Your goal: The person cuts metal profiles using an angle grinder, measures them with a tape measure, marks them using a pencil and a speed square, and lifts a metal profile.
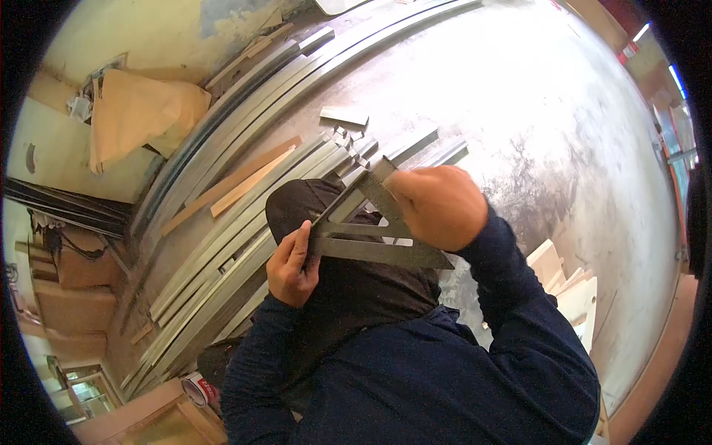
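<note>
A dark triangular speed square [378, 250] with cut-out slots lies over my bent knee [293, 204]. My left hand [293, 271] grips the left corner of the square, with thumb and fingers closed around its edge. On the square's upper right side, my right hand [443, 208] is curled into a fist against the sloping edge. What the fist holds, if anything, is hidden by the fingers. Just beyond the square, the ends of metal channels [330, 159] stick out past my knee.
Long metal profiles [274, 81] run along the wall at the left. Two wooden strips [248, 178] lie beside the channels, and a short metal offcut [344, 116] rests on the floor. Wood pieces [564, 274] are at my right, a can [199, 389] at lower left.
</note>
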`<action>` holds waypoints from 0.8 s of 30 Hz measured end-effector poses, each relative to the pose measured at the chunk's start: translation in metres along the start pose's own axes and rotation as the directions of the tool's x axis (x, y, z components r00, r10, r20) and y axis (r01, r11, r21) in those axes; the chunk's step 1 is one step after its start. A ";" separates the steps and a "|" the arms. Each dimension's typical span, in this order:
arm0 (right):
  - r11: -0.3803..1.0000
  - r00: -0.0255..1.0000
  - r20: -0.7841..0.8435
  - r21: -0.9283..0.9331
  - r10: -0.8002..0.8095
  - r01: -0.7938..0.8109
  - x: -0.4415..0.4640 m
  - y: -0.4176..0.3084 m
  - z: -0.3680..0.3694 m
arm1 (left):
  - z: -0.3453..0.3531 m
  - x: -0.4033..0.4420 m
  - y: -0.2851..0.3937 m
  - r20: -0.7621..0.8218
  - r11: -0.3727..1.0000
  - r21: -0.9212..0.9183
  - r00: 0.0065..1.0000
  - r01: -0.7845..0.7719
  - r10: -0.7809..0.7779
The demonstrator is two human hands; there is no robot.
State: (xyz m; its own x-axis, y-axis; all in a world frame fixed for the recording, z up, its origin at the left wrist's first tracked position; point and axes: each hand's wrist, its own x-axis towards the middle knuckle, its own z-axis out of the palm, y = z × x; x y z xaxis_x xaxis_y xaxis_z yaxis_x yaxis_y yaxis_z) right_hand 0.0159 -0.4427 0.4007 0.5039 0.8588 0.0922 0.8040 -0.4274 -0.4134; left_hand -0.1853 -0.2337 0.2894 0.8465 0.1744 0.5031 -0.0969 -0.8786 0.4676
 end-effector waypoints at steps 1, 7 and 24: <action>0.998 0.983 0.181 -0.067 0.013 -0.001 -0.005 0.001 -0.011 | 0.001 0.002 0.000 -0.004 1.000 0.002 1.000 -0.007 0.007; 0.965 0.994 -0.093 0.260 0.057 -0.031 -0.011 0.014 0.016 | -0.002 -0.001 -0.007 0.032 0.999 -0.053 0.999 -0.005 0.007; 0.764 0.947 -0.306 0.588 -0.092 0.264 0.022 -0.006 0.067 | -0.092 -0.139 -0.085 0.368 0.734 0.156 0.651 0.661 -0.664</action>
State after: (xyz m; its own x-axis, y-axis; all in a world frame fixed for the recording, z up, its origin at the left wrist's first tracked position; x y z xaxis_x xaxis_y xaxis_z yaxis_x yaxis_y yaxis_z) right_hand 0.0014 -0.4020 0.3446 0.5003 0.7664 0.4030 0.5623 0.0664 -0.8243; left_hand -0.3426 -0.1425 0.2463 0.8078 0.5335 -0.2505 0.5699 -0.5988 0.5626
